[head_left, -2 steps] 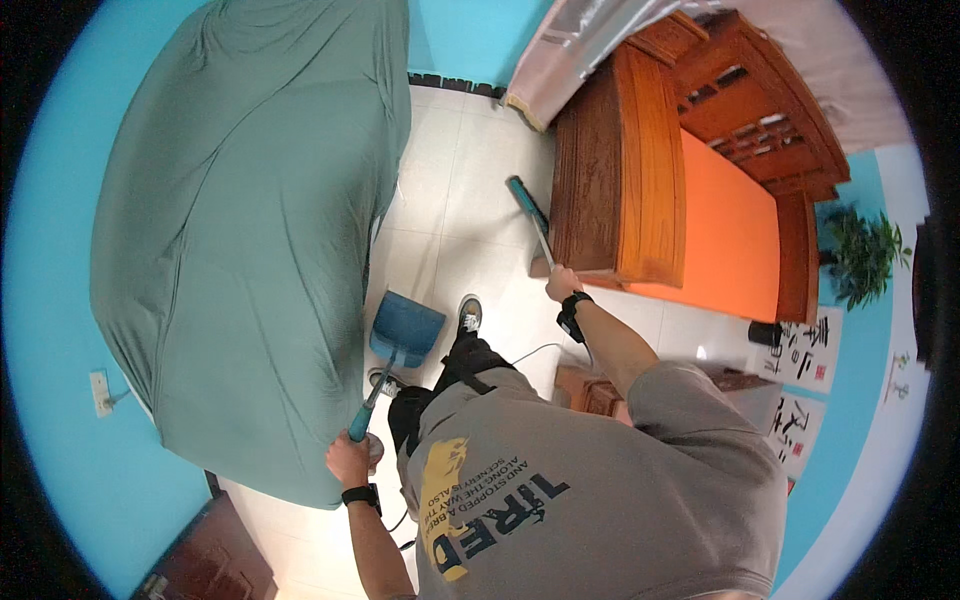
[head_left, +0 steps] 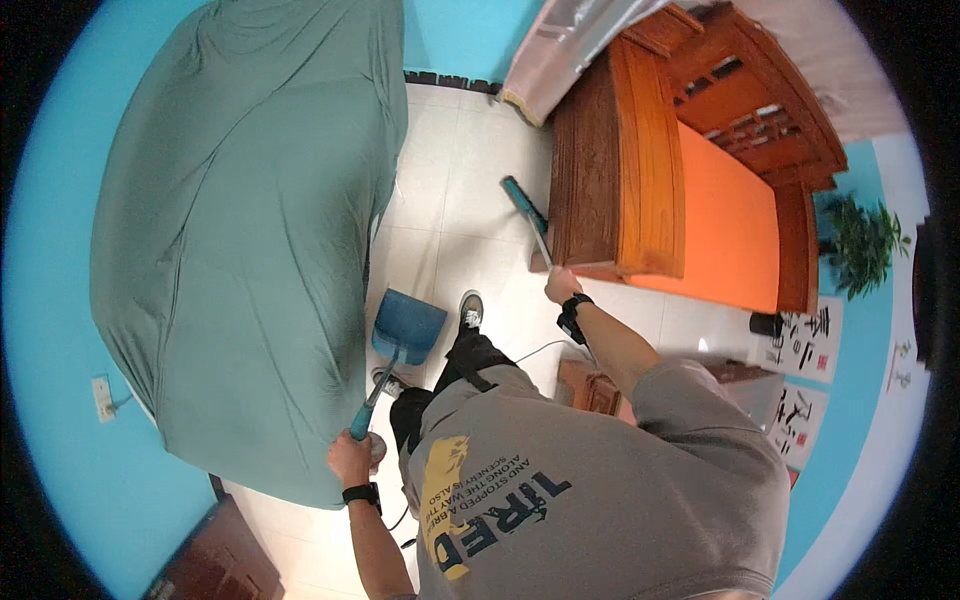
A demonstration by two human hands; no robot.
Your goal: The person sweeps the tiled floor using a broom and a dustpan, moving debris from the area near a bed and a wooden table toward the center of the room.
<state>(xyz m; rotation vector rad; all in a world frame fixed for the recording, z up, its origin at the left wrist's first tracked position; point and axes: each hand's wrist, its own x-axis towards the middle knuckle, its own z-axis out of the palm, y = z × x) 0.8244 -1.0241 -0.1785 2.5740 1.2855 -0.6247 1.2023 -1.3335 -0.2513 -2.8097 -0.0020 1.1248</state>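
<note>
We wear a loose grey short-sleeved T-shirt (head_left: 620,490) with a yellow emblem and dark lettering printed across the front. Black trousers (head_left: 445,385) cover our legs, ending in a grey and white sneaker (head_left: 470,308). Each wrist carries a black band: one beside our left hand (head_left: 350,460), one beside our right hand (head_left: 560,285).

Dustpan (head_left: 408,326) left of broom (head_left: 526,212), between beds

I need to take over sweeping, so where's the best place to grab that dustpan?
Grip the dustpan by its long teal handle, below the left hand that holds its upper end. Come from the bed side: the handle slants up from the pan on the floor, leaving its shaft clear.
</note>
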